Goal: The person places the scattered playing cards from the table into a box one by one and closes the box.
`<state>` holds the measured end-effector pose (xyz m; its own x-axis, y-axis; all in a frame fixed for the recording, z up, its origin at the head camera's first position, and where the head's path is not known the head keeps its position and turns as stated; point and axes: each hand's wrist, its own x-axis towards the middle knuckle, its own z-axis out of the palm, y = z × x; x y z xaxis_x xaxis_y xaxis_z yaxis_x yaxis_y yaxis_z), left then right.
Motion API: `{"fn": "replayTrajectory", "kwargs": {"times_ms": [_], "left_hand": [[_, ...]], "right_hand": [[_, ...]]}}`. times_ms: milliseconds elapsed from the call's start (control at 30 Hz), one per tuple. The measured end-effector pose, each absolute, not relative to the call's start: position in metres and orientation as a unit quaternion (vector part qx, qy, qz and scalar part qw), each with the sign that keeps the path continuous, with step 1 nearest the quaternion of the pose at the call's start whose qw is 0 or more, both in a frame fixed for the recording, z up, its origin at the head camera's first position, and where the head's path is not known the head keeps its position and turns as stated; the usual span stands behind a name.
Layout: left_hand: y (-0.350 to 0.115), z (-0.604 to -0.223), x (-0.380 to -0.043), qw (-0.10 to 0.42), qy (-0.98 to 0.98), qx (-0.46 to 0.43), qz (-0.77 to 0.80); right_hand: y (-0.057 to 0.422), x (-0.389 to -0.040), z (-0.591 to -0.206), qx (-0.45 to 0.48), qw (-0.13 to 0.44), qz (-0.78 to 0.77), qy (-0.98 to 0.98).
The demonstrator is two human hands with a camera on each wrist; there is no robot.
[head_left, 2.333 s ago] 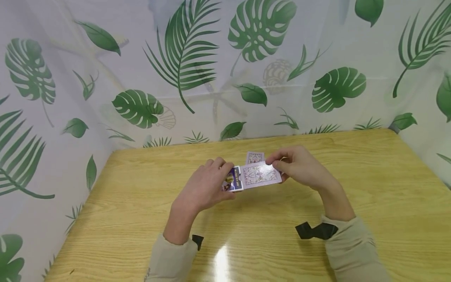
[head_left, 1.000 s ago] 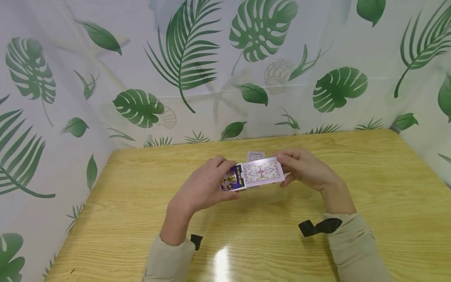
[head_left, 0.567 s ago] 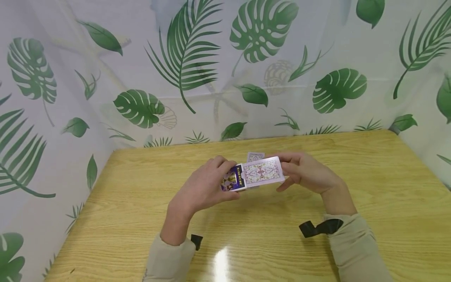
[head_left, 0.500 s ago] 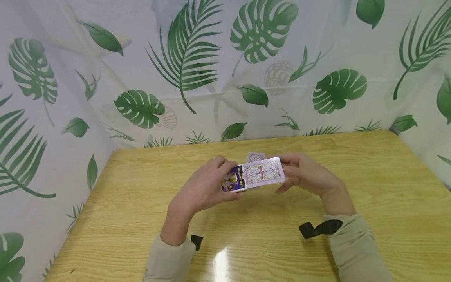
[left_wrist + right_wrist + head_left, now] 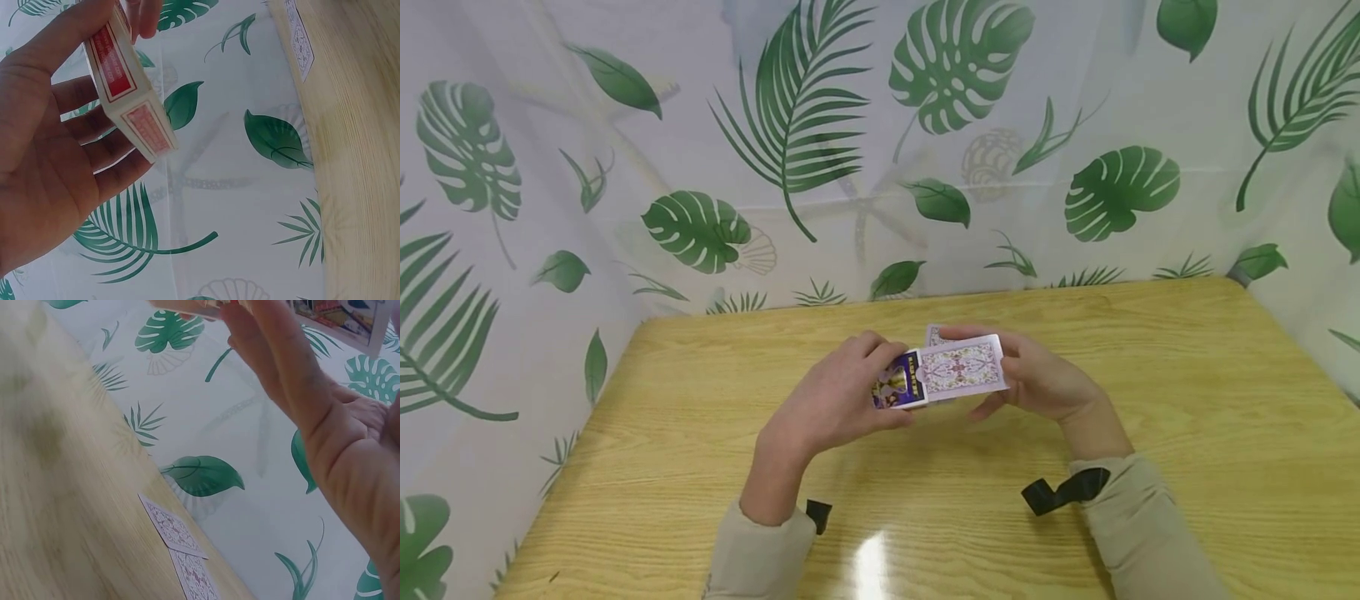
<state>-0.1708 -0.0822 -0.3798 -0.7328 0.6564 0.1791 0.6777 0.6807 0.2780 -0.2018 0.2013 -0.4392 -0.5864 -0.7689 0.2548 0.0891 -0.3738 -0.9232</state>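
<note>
In the head view my left hand (image 5: pixel 831 392) grips a card box (image 5: pixel 898 382) with a dark blue printed front. A stack of playing cards (image 5: pixel 962 367) with patterned backs sticks out of the box's right end. My right hand (image 5: pixel 1048 375) is at the cards' outer end, thumb close to that edge and fingers stretched beneath and along the far side. In the right wrist view its straight fingers (image 5: pixel 287 356) reach past a colourful card face (image 5: pixel 344 315). The left wrist view shows the box's white and red end (image 5: pixel 150 128) between thumb and fingers.
Two overlapping patterned cards (image 5: pixel 175 534) lie on the wooden table (image 5: pixel 737 350) behind the hands, partly hidden in the head view. A leaf-printed cloth (image 5: pixel 820 167) hangs along the table's back and sides. Black straps (image 5: pixel 1067 490) circle the wrists.
The right hand's thumb has left the top of the cards, and its fingers have slid left beneath them, covering part of the cards on the table. The left hand and box barely moved.
</note>
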Motion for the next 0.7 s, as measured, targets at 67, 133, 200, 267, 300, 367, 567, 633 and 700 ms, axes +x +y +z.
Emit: {"fn": "replayTrajectory", "kwargs": {"times_ms": [67,133,200,267,300,367,567,633,700], "left_hand": [[-0.0816,-0.3800,-0.1705,0.035,-0.914,-0.368,-0.166],[-0.0811,-0.3800,-0.1704,0.035,-0.913,-0.369,-0.170],[-0.0807,-0.3800,-0.1700,0.035,-0.912,-0.371,-0.172],[-0.0806,-0.3799,-0.1697,0.035,-0.911,-0.373,-0.174],[-0.0806,-0.3798,-0.1696,0.034,-0.910,-0.373,-0.176],[-0.0804,-0.3795,-0.1693,0.034,-0.911,-0.373,-0.175],[-0.0797,-0.3779,-0.1686,0.037,-0.910,-0.375,-0.172],[-0.0795,-0.3778,-0.1687,0.038,-0.909,-0.377,-0.171],[-0.0793,-0.3777,-0.1687,0.039,-0.909,-0.378,-0.170]], "right_hand": [[0.1995,-0.2013,-0.4386,-0.357,0.289,-0.752,0.472],[0.1983,-0.2005,-0.4377,-0.355,0.289,-0.754,0.471],[0.1978,-0.1999,-0.4371,-0.355,0.288,-0.754,0.472],[0.1973,-0.1999,-0.4367,-0.357,0.287,-0.752,0.474],[0.1972,-0.2000,-0.4366,-0.358,0.287,-0.751,0.474],[0.1972,-0.2003,-0.4367,-0.361,0.286,-0.750,0.474],[0.1970,-0.2014,-0.4375,-0.350,0.276,-0.748,0.491],[0.1970,-0.2016,-0.4377,-0.342,0.274,-0.748,0.498],[0.1971,-0.2016,-0.4380,-0.334,0.274,-0.749,0.502]]}}
